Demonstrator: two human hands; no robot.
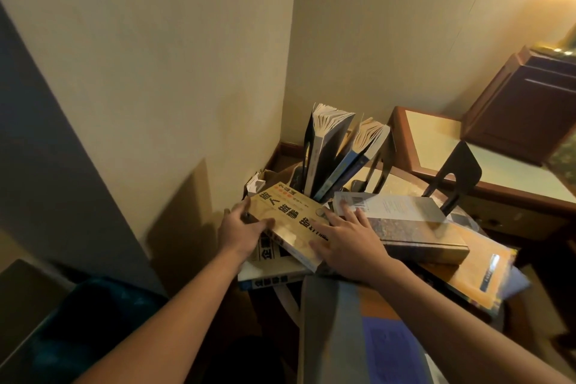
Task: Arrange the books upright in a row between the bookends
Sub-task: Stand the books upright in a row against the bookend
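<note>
**yellow book held before the bookends**

a yellow book point(290, 221) with large black characters on its cover is seen tilted on a heap of books at the near left of the tabletop point(402, 185). its left edge is gripped by the left hand point(241, 227), with the thumb laid on the cover and the fingers curled round the side. the right hand point(350, 237) is laid on the book's right part with its fingers spread and almost straight. nothing is clasped by it, and its fingertips reach the edge of a grey book with a barcode point(402, 206) just beside. under the yellow book a white book with a blue spine point(271, 279) is seen lying flat.

behind the hands, in the corner of the walls, two books are stood among black metal bookends. a dark-covered book point(330, 153) is set nearly upright against the left bookend point(308, 150), page edges upward. a blue-spined book point(358, 162) is leaned to the right against a middle bookend point(382, 165), so that a v-shaped gap is left between the two books. a third bookend point(461, 162) is stood apart to the right, behind the flat books.

the grey book with a barcode is laid flat on a thicker book with a dark spine point(430, 248). an orange book in a glossy wrapper point(477, 262) is partly covered by that pile at the right of the heap. a small white box point(254, 185) is seen to the left of the standing books.
</note>
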